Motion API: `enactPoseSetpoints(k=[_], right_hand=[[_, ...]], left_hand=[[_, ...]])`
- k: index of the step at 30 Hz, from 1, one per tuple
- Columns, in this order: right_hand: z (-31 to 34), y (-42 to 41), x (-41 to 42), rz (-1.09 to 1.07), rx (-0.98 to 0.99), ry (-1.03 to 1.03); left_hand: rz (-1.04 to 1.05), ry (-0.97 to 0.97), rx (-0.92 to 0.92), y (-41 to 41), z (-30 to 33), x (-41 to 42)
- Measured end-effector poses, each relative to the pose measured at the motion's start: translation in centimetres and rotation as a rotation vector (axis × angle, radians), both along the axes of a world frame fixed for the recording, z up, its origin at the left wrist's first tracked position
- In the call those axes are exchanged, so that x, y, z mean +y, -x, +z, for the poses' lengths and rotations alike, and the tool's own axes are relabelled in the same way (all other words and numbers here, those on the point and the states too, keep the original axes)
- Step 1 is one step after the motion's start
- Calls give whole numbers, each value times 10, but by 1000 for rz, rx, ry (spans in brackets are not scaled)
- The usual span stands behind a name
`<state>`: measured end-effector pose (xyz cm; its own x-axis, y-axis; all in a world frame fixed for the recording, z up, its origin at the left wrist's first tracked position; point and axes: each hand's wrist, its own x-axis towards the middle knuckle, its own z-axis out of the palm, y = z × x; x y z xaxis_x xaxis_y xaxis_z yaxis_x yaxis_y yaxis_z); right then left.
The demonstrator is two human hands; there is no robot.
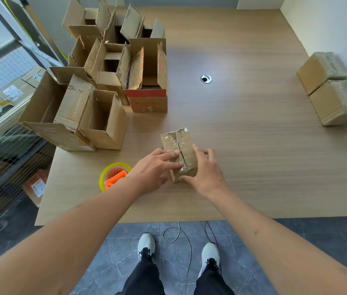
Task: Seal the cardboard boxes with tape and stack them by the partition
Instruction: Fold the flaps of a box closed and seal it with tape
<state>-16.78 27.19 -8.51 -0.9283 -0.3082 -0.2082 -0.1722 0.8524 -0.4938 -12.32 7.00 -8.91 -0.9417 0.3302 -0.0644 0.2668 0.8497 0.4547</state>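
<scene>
Wood-grain table (242, 145) over grey floor tiles (125, 252). Open-flapped boxes (104, 81) crowd ten o'clock; two sealed boxes (332, 88) at two o'clock by the partition (338, 28). Centre, left hand (154, 170) presses straight fingers on the taped box (180, 149); right hand (207, 169) cups its side.

We see bright, even daylight from the window at 9 o'clock, glare on the light wooden tabletop (221, 67), soft shadows, fisheye bending at edges.
</scene>
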Motion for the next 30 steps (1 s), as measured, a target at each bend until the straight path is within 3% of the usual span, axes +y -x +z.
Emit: enactPoseSetpoints(k=[3,9,15,21,25,30], right_hand=[[-1,-1,-3,131,-14,-74],[-12,-5,-14,118,36,-159],[-12,-7,-27,43,65,-127],[-3,6,-52,31,-10,-191],[-5,4,-70,-30,-88,-174],[-13,3,-86,-121,1,-182]], left_hand=[[-15,6,-24,-1,3,1],[-20,-41,-60,-7,6,4],[21,-57,39,-18,8,7],[277,57,45,-12,10,-11],[303,169,-43,-4,14,-28],[315,215,-76,-2,15,-47]])
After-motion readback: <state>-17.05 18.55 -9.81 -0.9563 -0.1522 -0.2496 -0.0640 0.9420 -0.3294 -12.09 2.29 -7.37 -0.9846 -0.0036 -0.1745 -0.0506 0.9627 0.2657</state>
